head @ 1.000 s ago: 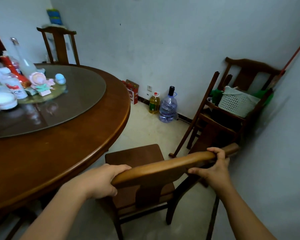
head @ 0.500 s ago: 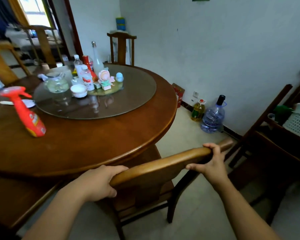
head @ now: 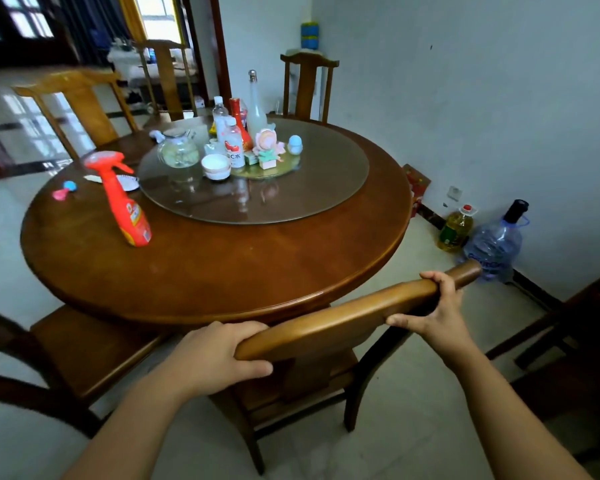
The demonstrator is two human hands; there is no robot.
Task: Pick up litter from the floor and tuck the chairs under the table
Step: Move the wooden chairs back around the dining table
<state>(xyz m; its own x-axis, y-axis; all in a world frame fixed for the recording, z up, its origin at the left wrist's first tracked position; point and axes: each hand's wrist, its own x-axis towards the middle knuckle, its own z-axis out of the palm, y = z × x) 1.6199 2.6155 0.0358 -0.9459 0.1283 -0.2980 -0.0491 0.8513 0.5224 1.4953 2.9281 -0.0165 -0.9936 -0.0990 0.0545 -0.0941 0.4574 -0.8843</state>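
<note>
A dark wooden chair [head: 340,320] stands right in front of me, its seat partly under the edge of the round wooden table [head: 222,268]. My left hand [head: 215,355] grips the left end of its curved top rail. My right hand [head: 433,313] grips the same rail near its right end. No litter shows on the visible floor.
Another chair [head: 80,344] sits at the lower left, part way under the table, with more chairs [head: 307,84] at the far side. A red spray bottle [head: 125,202], bottles and a teapot crowd the tabletop. An oil bottle [head: 456,228] and water jug [head: 496,244] stand by the right wall.
The chair has slid forward toward the table, with both hands still gripping its rail. My view has swung left, away from the stacked chairs in the corner.
</note>
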